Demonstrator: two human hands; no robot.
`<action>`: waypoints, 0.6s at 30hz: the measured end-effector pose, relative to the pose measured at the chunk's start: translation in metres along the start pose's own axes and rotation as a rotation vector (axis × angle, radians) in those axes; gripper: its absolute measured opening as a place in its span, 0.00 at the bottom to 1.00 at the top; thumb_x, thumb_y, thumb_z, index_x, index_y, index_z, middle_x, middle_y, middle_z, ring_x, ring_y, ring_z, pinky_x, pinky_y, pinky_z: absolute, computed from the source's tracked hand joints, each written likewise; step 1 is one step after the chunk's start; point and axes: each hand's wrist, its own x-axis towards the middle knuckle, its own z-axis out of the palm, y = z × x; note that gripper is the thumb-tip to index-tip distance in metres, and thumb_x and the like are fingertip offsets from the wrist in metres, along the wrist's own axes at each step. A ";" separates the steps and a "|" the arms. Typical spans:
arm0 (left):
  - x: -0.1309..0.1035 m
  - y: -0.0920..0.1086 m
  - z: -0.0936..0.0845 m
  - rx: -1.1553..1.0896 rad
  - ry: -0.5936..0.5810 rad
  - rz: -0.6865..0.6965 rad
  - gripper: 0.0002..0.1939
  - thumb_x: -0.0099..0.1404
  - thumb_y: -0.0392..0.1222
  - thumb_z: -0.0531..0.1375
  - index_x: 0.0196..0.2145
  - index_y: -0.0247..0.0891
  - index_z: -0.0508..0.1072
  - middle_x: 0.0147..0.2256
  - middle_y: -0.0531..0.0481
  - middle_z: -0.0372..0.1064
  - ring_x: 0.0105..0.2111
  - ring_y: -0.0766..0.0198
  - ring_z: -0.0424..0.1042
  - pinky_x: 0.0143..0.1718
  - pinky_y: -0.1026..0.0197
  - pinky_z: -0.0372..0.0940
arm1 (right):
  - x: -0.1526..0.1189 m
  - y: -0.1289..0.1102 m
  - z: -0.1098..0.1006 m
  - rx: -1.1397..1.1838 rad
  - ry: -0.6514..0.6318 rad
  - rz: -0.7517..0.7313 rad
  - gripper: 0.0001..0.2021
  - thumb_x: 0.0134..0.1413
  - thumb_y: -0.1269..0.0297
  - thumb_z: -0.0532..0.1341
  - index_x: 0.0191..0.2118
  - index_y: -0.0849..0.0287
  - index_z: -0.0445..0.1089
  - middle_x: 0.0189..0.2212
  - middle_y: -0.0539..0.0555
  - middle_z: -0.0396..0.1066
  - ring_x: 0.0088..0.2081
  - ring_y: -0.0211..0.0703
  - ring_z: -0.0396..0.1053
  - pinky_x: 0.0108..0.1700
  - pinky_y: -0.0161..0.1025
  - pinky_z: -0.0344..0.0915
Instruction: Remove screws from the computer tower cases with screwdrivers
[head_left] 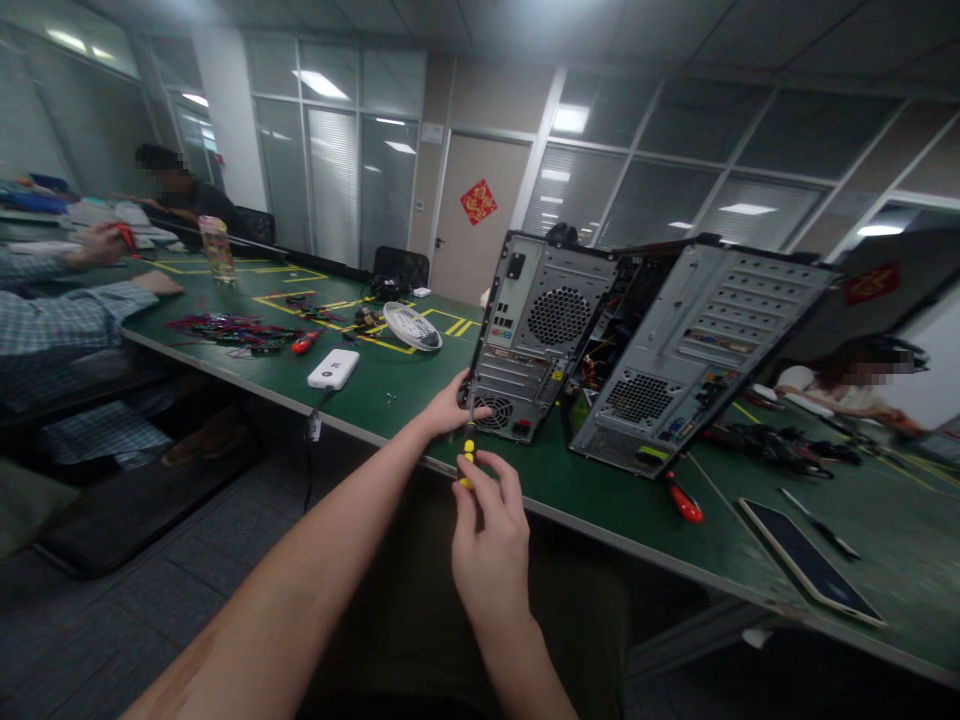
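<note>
The right hand [491, 510] pinches a yellow-and-black screwdriver [469, 449] pointed at the left edge of an upright grey metal computer tower [517, 340], work there seemingly begun but unfinished, though I cannot tell whether the left hand [442, 408] grips that edge.

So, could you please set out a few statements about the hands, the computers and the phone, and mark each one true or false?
1. The right hand holds a yellow-and-black screwdriver. True.
2. The left hand rests on the phone. False: the left hand is at the lower part of the left computer, well away from the phone.
3. The left computer and the right computer both stand on the green table. True.
4. The phone lies left of both computers. False: it lies to their right.
5. A red-handled tool lies by the right computer. True.
</note>
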 end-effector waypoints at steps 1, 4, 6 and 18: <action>0.000 0.000 0.000 0.006 0.000 -0.001 0.57 0.53 0.60 0.74 0.72 0.34 0.58 0.63 0.35 0.71 0.63 0.43 0.72 0.68 0.42 0.62 | -0.001 -0.001 0.001 0.001 -0.016 0.002 0.17 0.72 0.72 0.56 0.56 0.56 0.79 0.56 0.62 0.72 0.51 0.46 0.79 0.49 0.41 0.79; 0.001 -0.001 0.000 0.019 0.008 0.002 0.57 0.53 0.60 0.74 0.72 0.36 0.58 0.63 0.35 0.71 0.63 0.42 0.72 0.68 0.41 0.62 | -0.004 -0.003 0.003 0.001 -0.039 0.007 0.18 0.71 0.73 0.56 0.56 0.56 0.79 0.57 0.63 0.73 0.52 0.47 0.78 0.50 0.41 0.79; 0.001 -0.002 0.000 0.022 0.016 0.002 0.57 0.53 0.61 0.74 0.72 0.36 0.58 0.63 0.35 0.71 0.64 0.42 0.71 0.68 0.40 0.62 | -0.004 -0.002 0.003 -0.001 -0.025 0.015 0.17 0.71 0.72 0.56 0.56 0.56 0.79 0.56 0.63 0.73 0.52 0.48 0.78 0.50 0.42 0.79; 0.002 -0.007 0.002 -0.043 0.022 0.004 0.61 0.51 0.61 0.75 0.74 0.37 0.55 0.65 0.34 0.69 0.65 0.40 0.70 0.70 0.38 0.60 | -0.001 0.003 0.003 0.052 0.068 0.119 0.07 0.70 0.64 0.63 0.49 0.58 0.75 0.50 0.60 0.74 0.45 0.45 0.78 0.44 0.40 0.80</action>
